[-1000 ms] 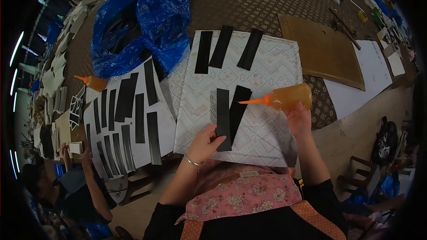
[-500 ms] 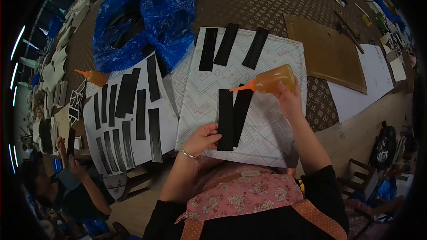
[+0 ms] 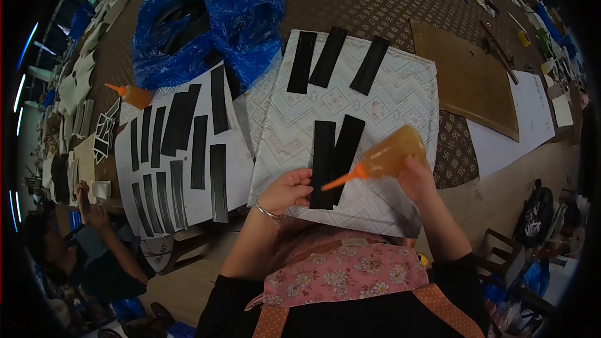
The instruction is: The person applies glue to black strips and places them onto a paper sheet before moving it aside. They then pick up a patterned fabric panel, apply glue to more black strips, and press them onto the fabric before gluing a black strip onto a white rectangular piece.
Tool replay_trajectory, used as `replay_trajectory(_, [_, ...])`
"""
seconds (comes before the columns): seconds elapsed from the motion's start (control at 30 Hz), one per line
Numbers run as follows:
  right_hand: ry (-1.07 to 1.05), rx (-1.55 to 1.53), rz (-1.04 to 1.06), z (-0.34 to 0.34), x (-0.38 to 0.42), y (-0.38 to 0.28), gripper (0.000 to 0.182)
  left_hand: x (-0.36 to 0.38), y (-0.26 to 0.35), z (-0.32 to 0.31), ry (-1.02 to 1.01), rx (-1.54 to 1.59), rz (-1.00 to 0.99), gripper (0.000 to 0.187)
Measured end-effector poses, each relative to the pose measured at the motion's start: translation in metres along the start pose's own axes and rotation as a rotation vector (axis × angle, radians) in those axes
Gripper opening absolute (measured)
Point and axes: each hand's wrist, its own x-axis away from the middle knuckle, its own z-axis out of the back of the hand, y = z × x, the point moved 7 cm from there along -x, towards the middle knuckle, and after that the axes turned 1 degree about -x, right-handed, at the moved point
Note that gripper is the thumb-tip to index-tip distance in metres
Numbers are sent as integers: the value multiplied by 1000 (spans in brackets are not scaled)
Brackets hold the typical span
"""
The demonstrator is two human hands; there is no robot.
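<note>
My right hand [image 3: 416, 172] is wrapped round a bottle of amber liquid [image 3: 394, 150]. Its orange nozzle points left, with the tip over the lower part of a black strip [image 3: 323, 156]. At that strip's left edge, my left hand [image 3: 289, 191] holds it down with bent fingers. A second black strip [image 3: 349, 150] lies slantwise beside it, partly behind the bottle's nozzle. Both rest on a pale patterned board [image 3: 282, 131], and several more black strips [image 3: 303, 62] lie along its top edge.
On the left, a white sheet [image 3: 244, 169] carries several black strips. Behind it are a blue plastic bag [image 3: 241, 19] and another amber bottle [image 3: 136, 96]. A brown board [image 3: 463, 75] lies at the right. A co-worker's hands [image 3: 92, 209] show at the lower left.
My right hand has brought the bottle down toward me, so the nozzle tip has gone from the strip's top to its lower part. The view has shifted slightly.
</note>
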Motion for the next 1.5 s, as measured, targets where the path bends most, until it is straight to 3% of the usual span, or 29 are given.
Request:
replay_trajectory(0.1, [136,29,170,7,-41,-13,53,-6,-14,13,33,-50,2,38])
replay_trajectory(0.23, [165,111,245,5,-68,-16,50,-2,-9,8,41,-27,-4,38])
replay_trajectory(0.43, [75,171,11,15,-23,14,64,-3,-13,15,85,-44,3,38])
replay_trajectory(0.53, [-18,197,-99,16,11,25,69,-4,-5,2,3,-10,-1,40])
replay_trajectory(0.6, [-140,125,-72,3,23,8,66,-1,1,-3,31,-3,-21,41])
replay_trajectory(0.73, [-3,-168,83,76,15,-30,65,3,36,-28,37,-106,-88,42])
replay_trajectory(0.8, [-107,-318,162,92,8,-40,64,-9,62,-48,-43,-260,-138,40])
replay_trajectory(0.83, [-217,-469,230,96,7,-50,62,-21,72,-57,-59,-268,-145,40])
replay_trajectory(0.97, [-287,-599,286,103,7,-54,60,-107,110,-104,-90,-468,-125,37])
replay_trajectory(1.17, [-209,-635,268,93,7,-58,60,-249,115,-147,-164,-536,-123,33])
replay_trajectory(1.23, [-248,-615,256,91,7,-60,60,-269,127,-129,284,-1218,-405,37])
replay_trajectory(1.27, [-267,-618,256,89,8,-60,59,-257,128,-128,413,-1317,-678,40])
replay_trajectory(1.37, [-289,-652,249,90,7,-60,58,-197,123,-122,320,-1184,-692,38])
replay_trajectory(1.5, [-199,-649,222,89,6,-57,55,-99,95,-71,508,-1302,-562,48])
